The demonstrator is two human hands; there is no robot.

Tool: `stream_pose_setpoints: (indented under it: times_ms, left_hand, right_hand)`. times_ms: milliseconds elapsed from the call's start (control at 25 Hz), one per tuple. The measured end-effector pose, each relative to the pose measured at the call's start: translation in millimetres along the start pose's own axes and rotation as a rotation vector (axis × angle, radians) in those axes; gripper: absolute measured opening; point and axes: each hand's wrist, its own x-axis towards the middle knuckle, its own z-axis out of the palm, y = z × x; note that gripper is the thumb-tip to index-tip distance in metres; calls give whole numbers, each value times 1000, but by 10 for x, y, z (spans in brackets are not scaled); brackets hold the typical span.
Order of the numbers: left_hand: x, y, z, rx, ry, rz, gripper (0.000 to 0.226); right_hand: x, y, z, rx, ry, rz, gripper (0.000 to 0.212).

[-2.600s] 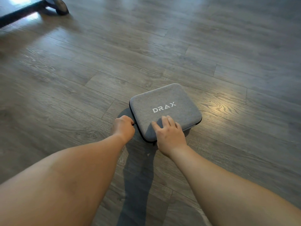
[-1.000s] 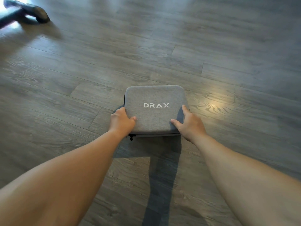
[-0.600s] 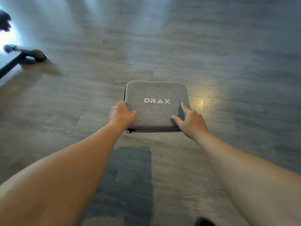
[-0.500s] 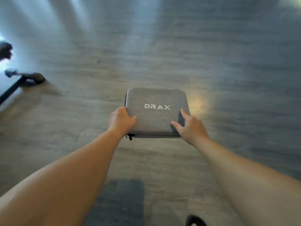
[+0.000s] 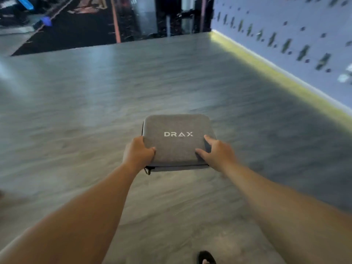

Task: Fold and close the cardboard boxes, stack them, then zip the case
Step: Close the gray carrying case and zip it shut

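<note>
A grey fabric case [image 5: 176,143] with white "DRAX" lettering is held in the air above the wooden floor, its lid shut. My left hand [image 5: 138,153] grips its near left corner, thumb on top. My right hand [image 5: 216,152] grips the near right corner, thumb and forefinger spread over the lid. A small black zip pull [image 5: 148,170] hangs at the near left corner below my left hand. No cardboard boxes are in view.
Grey wood floor [image 5: 95,111] stretches ahead. A pale wall with dark speckles [image 5: 295,35] and a yellow-lit skirting runs along the right. A dark rug and furniture [image 5: 85,21] lie at the far end. A dark shoe tip [image 5: 206,258] shows at the bottom edge.
Both hands moved from zipping to gripping the case's near corners, then lifted it off the floor. The view tilted up, bringing the far wall and room into sight.
</note>
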Motion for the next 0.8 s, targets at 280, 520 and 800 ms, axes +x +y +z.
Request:
stream_pose_setpoints:
  times_ms: [280, 520, 800]
  left_hand:
    - [-258, 1644, 83, -25, -322, 423, 17]
    - [-1104, 3098, 899, 9, -476, 731, 22]
    - [-2881, 4658, 2048, -28, -717, 1079, 15]
  right_hand:
    - [-1193, 444, -1286, 64, 343, 333, 77]
    - [-2463, 1238, -2196, 58, 556, 606, 74]
    - [-4270, 2423, -3115, 94, 751, 917, 57]
